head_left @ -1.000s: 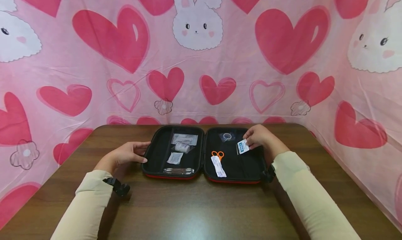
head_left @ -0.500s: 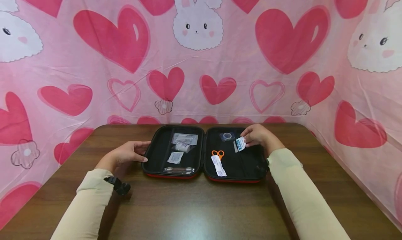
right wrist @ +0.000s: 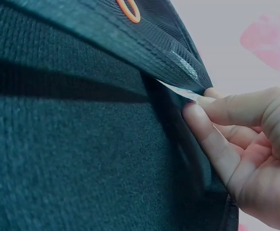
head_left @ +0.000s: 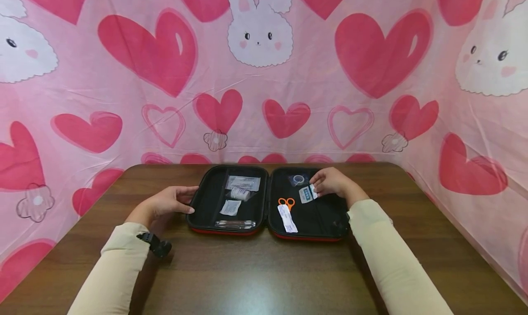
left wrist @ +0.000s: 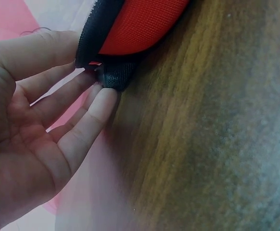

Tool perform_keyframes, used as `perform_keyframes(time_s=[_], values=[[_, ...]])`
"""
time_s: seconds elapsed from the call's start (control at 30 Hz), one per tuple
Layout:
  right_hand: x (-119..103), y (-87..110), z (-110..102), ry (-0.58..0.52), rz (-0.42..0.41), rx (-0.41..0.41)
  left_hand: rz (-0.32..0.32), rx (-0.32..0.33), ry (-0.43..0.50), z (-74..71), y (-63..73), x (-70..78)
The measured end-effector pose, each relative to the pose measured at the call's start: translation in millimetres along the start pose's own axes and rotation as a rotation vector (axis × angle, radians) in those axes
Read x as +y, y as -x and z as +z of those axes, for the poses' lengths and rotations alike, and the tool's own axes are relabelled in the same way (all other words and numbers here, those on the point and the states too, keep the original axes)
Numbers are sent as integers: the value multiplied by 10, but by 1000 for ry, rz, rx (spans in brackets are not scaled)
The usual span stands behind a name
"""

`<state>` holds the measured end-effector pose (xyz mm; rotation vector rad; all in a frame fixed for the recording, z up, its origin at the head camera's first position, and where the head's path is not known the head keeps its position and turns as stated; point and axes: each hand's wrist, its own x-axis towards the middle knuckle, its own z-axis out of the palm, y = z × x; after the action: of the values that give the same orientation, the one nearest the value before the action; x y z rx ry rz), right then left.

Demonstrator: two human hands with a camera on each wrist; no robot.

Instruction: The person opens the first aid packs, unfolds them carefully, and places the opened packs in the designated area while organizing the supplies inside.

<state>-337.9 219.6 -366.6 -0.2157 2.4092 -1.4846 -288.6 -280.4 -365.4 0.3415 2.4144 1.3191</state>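
Observation:
An unzipped first-aid case, black inside and red outside, lies spread flat on the table. My right hand pinches a small white packet with a blue label over the right half. In the right wrist view, only a thin edge of the packet shows at the border of a black mesh pocket. My left hand holds the case's left edge. In the left wrist view, its fingers touch the zipped rim and a black tab.
Orange-handled scissors, a white paper strip and a bagged ring-shaped roll lie in the right half. The left half holds flat packets, a bandage roll and clear tubes. A heart-patterned cloth hangs behind the table.
My right hand has moved left with the packet, from the right part of that half toward the scissors and the bagged roll. My left hand stays at the case's edge.

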Motion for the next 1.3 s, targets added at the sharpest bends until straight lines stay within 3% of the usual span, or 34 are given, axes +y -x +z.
perform_keyframes(time_s=[0.47,1.3], values=[[-25,-52,85,100,7,14,-10,-3,8,9,5,17],[-49,-75,130,175,35,71,-2,-19,26,5,9,18]])
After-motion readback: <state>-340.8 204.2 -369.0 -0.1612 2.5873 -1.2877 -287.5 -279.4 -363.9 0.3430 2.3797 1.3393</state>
